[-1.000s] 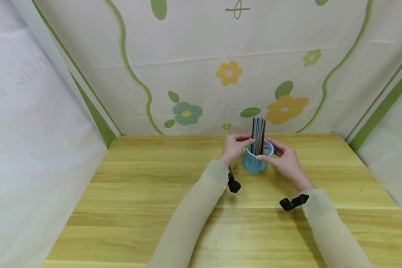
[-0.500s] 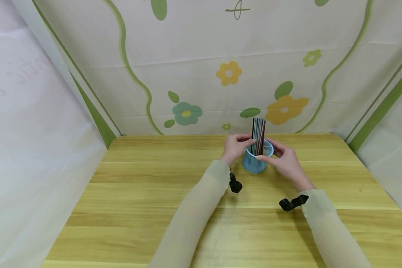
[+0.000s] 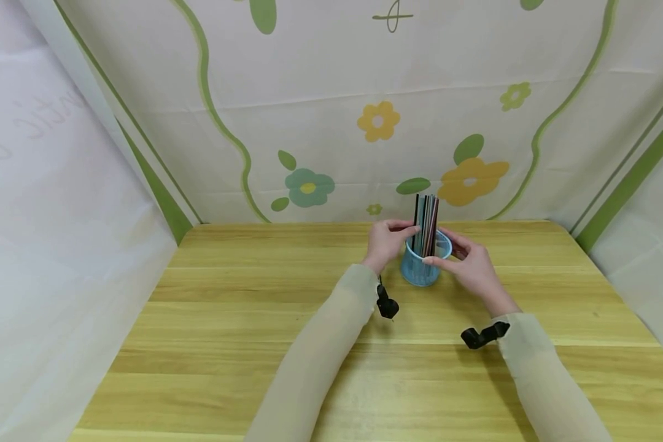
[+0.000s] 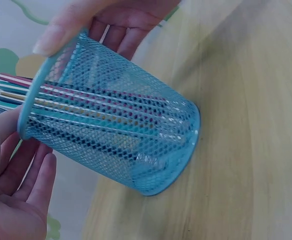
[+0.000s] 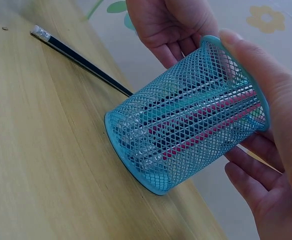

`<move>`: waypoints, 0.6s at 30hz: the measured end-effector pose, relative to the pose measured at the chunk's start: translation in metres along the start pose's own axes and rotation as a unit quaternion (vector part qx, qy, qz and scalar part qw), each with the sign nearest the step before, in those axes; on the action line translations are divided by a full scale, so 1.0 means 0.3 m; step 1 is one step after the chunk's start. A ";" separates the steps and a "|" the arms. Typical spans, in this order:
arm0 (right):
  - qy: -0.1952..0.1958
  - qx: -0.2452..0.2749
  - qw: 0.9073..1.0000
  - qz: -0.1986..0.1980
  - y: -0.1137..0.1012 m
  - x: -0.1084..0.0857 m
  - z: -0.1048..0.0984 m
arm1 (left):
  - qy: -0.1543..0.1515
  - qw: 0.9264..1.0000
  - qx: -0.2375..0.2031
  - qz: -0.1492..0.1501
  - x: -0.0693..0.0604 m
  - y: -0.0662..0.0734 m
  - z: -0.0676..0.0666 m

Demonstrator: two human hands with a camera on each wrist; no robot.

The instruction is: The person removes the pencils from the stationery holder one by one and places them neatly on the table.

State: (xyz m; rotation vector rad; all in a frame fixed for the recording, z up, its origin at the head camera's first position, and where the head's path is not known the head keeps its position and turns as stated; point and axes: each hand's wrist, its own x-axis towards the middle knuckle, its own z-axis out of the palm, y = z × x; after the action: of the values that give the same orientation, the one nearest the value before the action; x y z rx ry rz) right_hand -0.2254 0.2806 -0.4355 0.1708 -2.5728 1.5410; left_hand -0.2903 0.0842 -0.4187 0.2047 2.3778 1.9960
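Note:
A blue mesh cup point(image 3: 420, 273) stands upright on the table, holding a bunch of pencils point(image 3: 426, 224). The right hand point(image 3: 472, 267) grips its rim from the right, thumb at the front and fingers around the back. At the left side of the rim, the left hand point(image 3: 385, 244) has its thumb against the pencils and its fingers behind them. In the left wrist view, striped pencils point(image 4: 11, 90) protrude past the rim near the left hand point(image 4: 16, 200). The mesh cup point(image 5: 186, 115) shows several pencil ends near its bottom in the right wrist view.
A dark pencil with an eraser end point(image 5: 81, 61) lies on the wooden table point(image 5: 46, 150) beside the cup; the left hand and wrist mostly hide it in the head view. A flowered cloth point(image 3: 331, 123) hangs behind the table.
The left hand has shifted slightly, and a black pencil at the bunch's left edge now leans a little farther left. The right hand and cup have hardly moved.

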 end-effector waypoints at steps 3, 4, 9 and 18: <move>0.000 -0.001 1.000 0.002 0.002 0.000 0.000 | -0.001 1.000 -0.006 0.012 0.001 0.008 -0.008; -0.001 -0.003 1.000 0.003 0.002 0.000 0.000 | -0.001 1.000 -0.007 0.016 0.000 0.012 -0.010; -0.002 -0.005 1.000 0.000 -0.001 -0.003 -0.001 | 0.000 0.999 -0.014 0.035 0.001 0.028 -0.020; -0.001 0.004 1.000 0.001 -0.005 -0.003 -0.001 | 0.008 0.998 -0.014 0.062 0.001 0.068 -0.030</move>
State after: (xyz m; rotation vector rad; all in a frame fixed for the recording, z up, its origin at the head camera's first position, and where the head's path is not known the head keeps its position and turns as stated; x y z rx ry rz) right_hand -0.2243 0.2803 -0.4343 0.1687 -2.5689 1.5533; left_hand -0.2900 0.0791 -0.3970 0.3441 2.4021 2.0884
